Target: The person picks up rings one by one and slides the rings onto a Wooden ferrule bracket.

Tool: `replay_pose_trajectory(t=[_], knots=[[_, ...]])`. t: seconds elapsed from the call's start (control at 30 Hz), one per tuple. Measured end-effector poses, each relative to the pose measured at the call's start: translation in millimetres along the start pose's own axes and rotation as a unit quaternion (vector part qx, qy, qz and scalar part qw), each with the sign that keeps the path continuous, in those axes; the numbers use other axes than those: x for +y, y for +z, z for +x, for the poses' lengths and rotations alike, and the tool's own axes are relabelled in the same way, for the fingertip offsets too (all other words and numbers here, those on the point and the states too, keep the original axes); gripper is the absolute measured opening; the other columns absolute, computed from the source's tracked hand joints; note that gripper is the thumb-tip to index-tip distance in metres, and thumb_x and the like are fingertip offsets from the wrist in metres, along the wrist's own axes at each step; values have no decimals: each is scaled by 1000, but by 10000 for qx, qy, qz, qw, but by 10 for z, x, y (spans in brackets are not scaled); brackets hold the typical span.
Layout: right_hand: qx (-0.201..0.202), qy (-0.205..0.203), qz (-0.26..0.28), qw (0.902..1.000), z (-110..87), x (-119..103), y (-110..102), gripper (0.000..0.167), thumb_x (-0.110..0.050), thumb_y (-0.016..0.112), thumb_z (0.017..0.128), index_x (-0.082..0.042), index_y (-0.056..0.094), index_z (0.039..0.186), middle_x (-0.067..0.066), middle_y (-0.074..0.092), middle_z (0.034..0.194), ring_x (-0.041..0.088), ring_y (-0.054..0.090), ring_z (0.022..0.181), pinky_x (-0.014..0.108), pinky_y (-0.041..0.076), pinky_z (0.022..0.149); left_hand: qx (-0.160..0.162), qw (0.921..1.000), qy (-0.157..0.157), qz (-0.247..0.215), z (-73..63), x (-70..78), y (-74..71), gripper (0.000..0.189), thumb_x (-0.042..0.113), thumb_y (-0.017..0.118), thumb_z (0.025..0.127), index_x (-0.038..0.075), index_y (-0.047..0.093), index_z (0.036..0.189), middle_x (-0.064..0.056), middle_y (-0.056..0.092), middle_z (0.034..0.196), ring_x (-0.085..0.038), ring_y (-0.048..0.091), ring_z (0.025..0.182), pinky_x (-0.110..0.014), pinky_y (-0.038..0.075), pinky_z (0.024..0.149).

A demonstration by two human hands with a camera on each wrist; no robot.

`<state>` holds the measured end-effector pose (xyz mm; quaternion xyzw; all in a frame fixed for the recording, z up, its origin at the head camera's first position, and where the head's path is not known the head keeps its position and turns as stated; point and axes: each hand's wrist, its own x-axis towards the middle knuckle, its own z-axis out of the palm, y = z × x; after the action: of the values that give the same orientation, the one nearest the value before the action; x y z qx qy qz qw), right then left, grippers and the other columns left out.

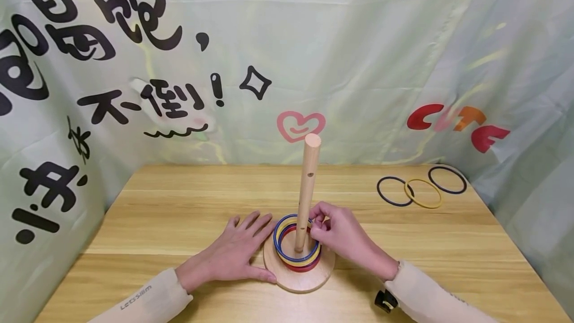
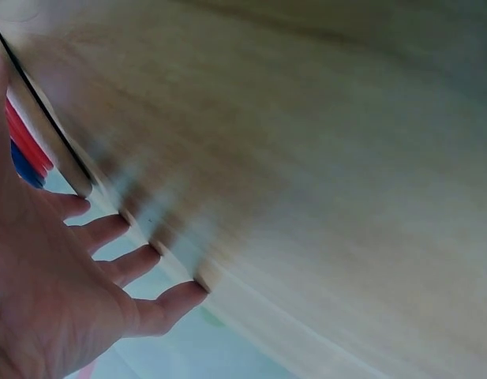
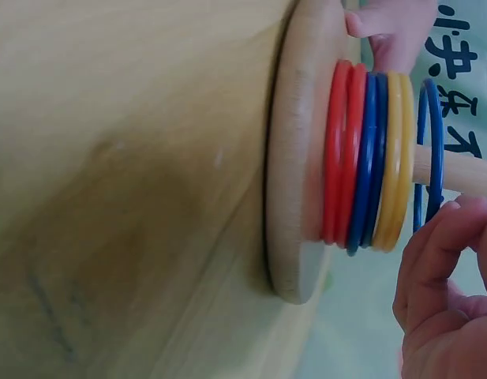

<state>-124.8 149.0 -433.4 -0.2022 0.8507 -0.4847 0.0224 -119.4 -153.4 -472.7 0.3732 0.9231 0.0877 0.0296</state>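
My right hand (image 1: 338, 231) pinches a blue ring (image 3: 436, 142) at its right side. This ring is around the upright wooden peg (image 1: 309, 183), slightly above the stack in the right wrist view. Beneath it, two yellow rings (image 3: 393, 158), two blue rings (image 3: 369, 158) and two red rings (image 3: 335, 158) lie stacked around the peg on its round wooden base (image 1: 302, 285). My left hand (image 1: 233, 253) is spread flat at the left of the base, its thumb touching the base's edge. The left wrist view shows its straight fingers and part of the red and blue rings.
At the back right of the wooden table (image 1: 179, 203) lie a dark blue ring (image 1: 378, 191), a yellow ring (image 1: 423, 180) overlapping it, and another dark blue ring (image 1: 448, 193). A printed cloth (image 1: 358, 64) hangs behind the table and along both sides.
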Motion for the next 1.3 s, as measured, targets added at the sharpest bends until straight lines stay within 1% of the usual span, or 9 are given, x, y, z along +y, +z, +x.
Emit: replay_pose_trajectory(t=[0.1, 0.27, 0.47, 0.73, 0.9, 1.1, 1.2, 1.3], knots=[[-1, -46, -120, 9999, -6, 27, 17, 18, 8, 68, 88, -3, 72, 101, -4, 60, 80, 7, 56, 54, 24, 45, 45, 15, 10000, -8, 0, -4, 1, 0, 123, 96, 53, 86, 14, 31, 174, -13, 34, 175, -46, 29, 159, -79, 30, 111], [18, -70, -319, 9995, -6, 49, 42, 19, 7, 69, 86, -6, 72, 98, -6, 59, 78, 6, 57, 56, 24, 46, 46, 35, 10000, -4, 22, -5, 8, -4, 123, 96, 53, 86, 14, 32, 174, -13, 35, 175, -46, 29, 159, -79, 31, 111], [68, -176, -630, 9978, -14, 62, 56, 18, 6, 71, 85, -8, 73, 95, -8, 57, 76, 4, 54, 59, 23, 45, 52, 16, 10000, -17, 18, -2, 16, -2, 123, 97, 53, 85, 15, 32, 174, -13, 34, 175, -46, 29, 159, -79, 30, 111], [171, -181, -945, 9952, -34, 53, 41, 19, 4, 73, 87, -12, 73, 95, -8, 57, 79, 6, 55, 67, 24, 48, 58, 2, 10000, -22, 0, -1, 16, -16, 123, 97, 52, 86, 13, 33, 174, -12, 33, 175, -45, 29, 159, -78, 30, 112], [261, -241, -905, 9953, -52, 34, 28, 15, 1, 75, 89, -11, 72, 98, -8, 57, 79, 6, 55, 67, 26, 48, 59, 12, 10000, -12, -8, -3, 9, -13, 122, 96, 52, 86, 14, 32, 174, -12, 33, 175, -45, 29, 159, -78, 30, 112], [307, -86, -766, 9966, -80, 7, 18, 12, -3, 77, 92, -12, 72, 98, -8, 57, 79, 7, 55, 67, 25, 48, 60, 120, 9999, 85, 26, -7, -1, -17, 120, 94, 55, 87, 12, 36, 172, -14, 37, 173, -47, 32, 157, -78, 33, 109], [349, 73, -560, 9978, -109, 16, -8, 12, -2, 76, 95, -12, 72, 100, -6, 58, 81, 7, 56, 66, 25, 48, 58, 146, 9998, 111, 67, -8, -1, -19, 119, 94, 55, 87, 12, 37, 172, -15, 39, 172, -47, 34, 156, -77, 35, 108], [426, 257, -218, 9985, -144, 42, -58, 11, 0, 74, 98, -10, 72, 102, -3, 61, 84, 9, 57, 64, 25, 49, 57, 152, 9998, 111, 72, -8, 0, -20, 119, 94, 55, 87, 12, 37, 172, -15, 39, 172, -47, 34, 156, -77, 35, 108]])
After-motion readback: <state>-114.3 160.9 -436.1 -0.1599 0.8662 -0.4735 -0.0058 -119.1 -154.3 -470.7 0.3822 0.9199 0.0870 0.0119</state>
